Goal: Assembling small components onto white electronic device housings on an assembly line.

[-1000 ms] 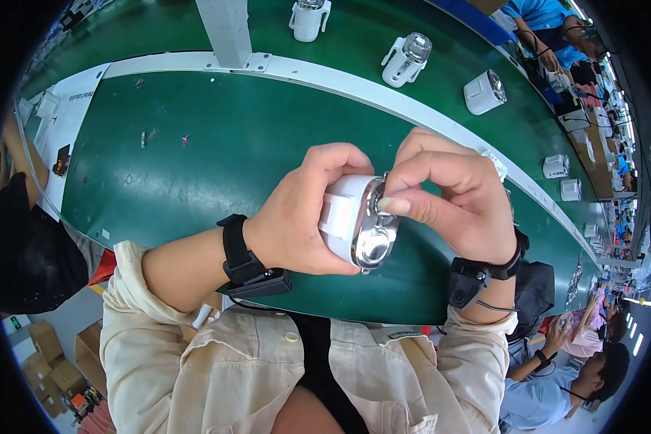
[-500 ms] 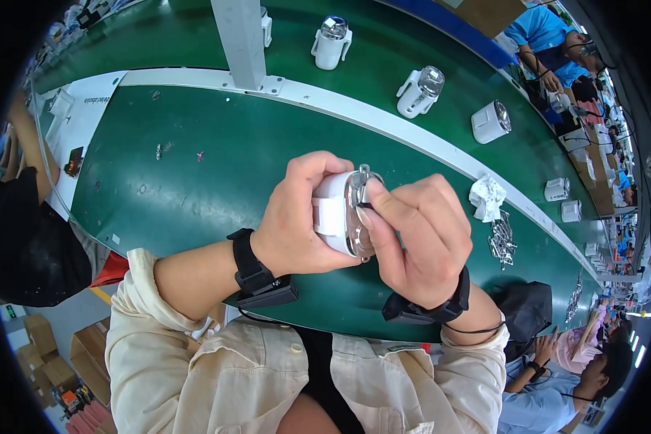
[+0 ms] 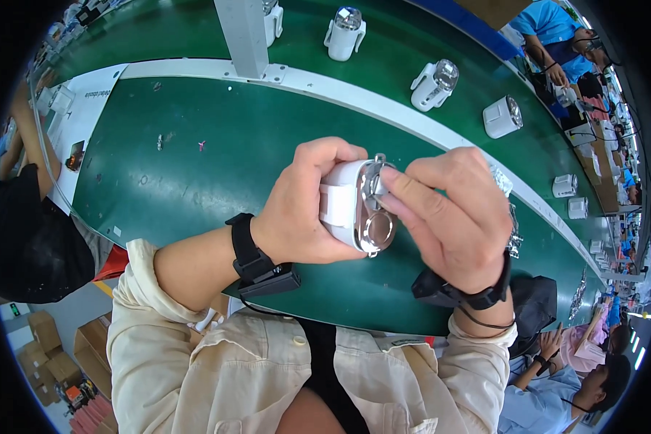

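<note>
My left hand [image 3: 295, 206] is closed around a white plastic device [image 3: 346, 207] with a side loop and a shiny, see-through end. Two round, lens-like shapes show in that end, which faces right. Small metal clips [image 3: 380, 158] stick out at its upper and lower edges. Against the upper part of the see-through end, my right hand [image 3: 452, 217] holds its thumb and forefinger pinched together. Whatever may be between those fingertips is hidden. Both hands are above the green table [image 3: 195, 188], and each wrist wears a black strap.
Beyond a white rail [image 3: 383, 103], similar white devices [image 3: 435, 85] stand spaced out on a green surface. A white post [image 3: 242, 40] rises from the rail. Metal clips [image 3: 514, 230] lie partly behind my right hand. Co-workers sit at the left and right.
The device and both hands have shifted slightly up and right. My right hand has drawn a little rightward, showing more of the see-through end. Devices beyond the rail appear farther right.
</note>
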Demonstrator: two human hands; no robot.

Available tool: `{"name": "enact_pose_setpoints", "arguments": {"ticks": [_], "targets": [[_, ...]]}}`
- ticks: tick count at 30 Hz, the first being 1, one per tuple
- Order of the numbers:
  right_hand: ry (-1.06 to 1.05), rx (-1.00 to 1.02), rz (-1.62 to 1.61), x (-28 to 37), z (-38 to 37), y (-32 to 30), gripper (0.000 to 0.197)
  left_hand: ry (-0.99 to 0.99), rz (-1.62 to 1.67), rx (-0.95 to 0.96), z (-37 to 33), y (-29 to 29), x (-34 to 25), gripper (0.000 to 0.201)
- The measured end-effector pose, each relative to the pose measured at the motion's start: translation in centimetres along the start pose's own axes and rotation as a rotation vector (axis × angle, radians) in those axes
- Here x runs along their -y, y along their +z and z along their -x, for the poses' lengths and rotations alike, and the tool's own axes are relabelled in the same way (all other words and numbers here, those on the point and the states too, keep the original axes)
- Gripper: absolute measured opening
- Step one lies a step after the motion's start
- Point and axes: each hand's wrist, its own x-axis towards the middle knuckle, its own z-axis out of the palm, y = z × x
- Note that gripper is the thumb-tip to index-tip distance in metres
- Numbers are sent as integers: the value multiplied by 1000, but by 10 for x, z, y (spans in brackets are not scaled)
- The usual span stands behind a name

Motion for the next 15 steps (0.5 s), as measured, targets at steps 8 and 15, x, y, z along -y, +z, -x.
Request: {"name": "enact_pose_setpoints", "arguments": {"ticks": [8, 15], "targets": [[-32, 38, -26, -4, 4, 2, 31, -20, -114, 58, 1, -1, 3, 86], [-5, 81, -3, -1, 5, 4, 31, -89, 14, 66, 0, -1, 1, 87]]}}
